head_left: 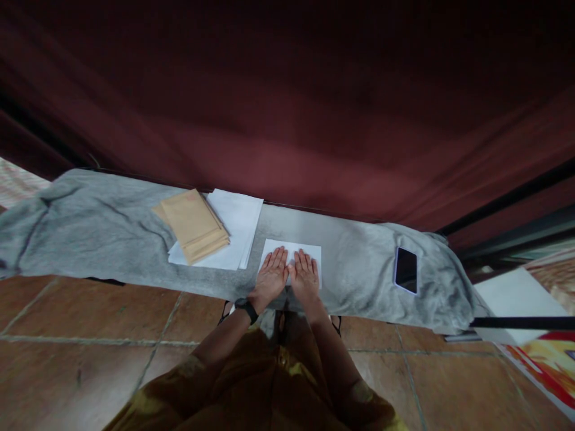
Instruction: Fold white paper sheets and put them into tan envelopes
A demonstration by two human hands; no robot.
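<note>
Both my hands lie flat, side by side, on a folded white sheet of paper (291,250) on a grey cloth-covered table (359,263). My left hand (271,274), with a black watch at the wrist, presses the sheet's left half, fingers stretched out. My right hand (305,275) presses the right half, fingers also spread. Neither hand grips anything.
A stack of tan envelopes (194,225) rests on a pile of white paper sheets (236,227) to the left. A dark phone (406,269) lies on the cloth to the right. A dark red curtain (287,120) hangs behind; brown tile floor (90,347) lies below.
</note>
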